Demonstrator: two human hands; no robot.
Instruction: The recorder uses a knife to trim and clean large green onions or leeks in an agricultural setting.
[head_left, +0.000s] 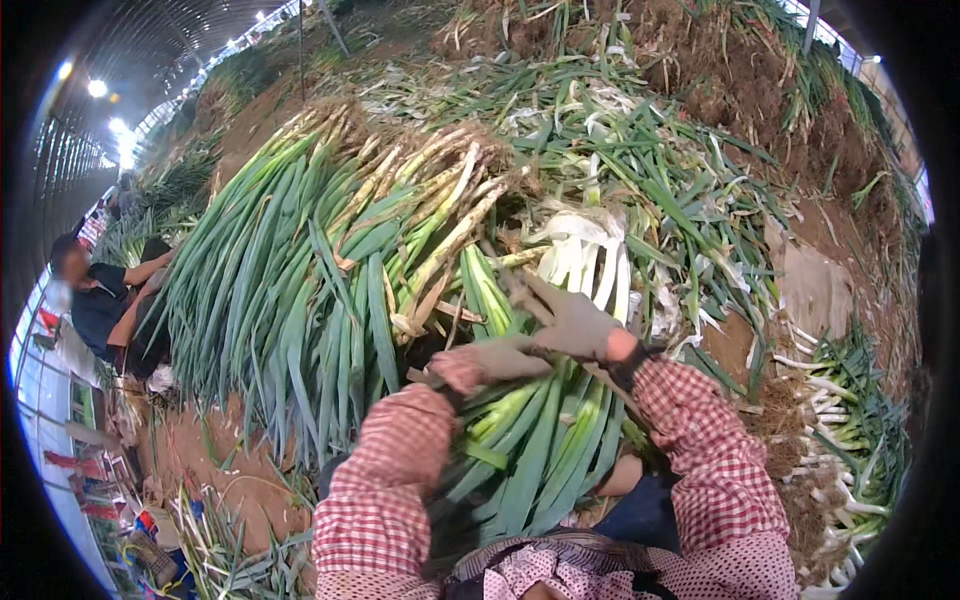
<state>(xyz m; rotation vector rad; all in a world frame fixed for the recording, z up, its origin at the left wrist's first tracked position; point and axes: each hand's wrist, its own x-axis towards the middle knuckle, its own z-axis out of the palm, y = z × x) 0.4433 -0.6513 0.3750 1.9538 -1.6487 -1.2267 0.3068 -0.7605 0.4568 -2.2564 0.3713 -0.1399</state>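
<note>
My right hand (574, 321), in a pale work glove, has its fingers curled around a Welsh onion stalk (489, 292) with bright green leaves. My left hand (504, 360), gloved too, lies just below and left of it, across the onion leaves; its grip is hidden. Beneath both hands, a bundle of green leaves (536, 450) spreads over my lap. White, peeled onion stems (592, 266) lie just beyond my right hand. To the left is a large heap of unpeeled Welsh onions (300, 262), their roots turned away from me.
Stripped leaves and peelings (637, 157) pile up ahead. More onions with white stems (840, 420) lie in a row at right, roots towards me. Another person (105, 300) sits at far left beside the heap. Root-covered stacks (720, 67) rise at the back.
</note>
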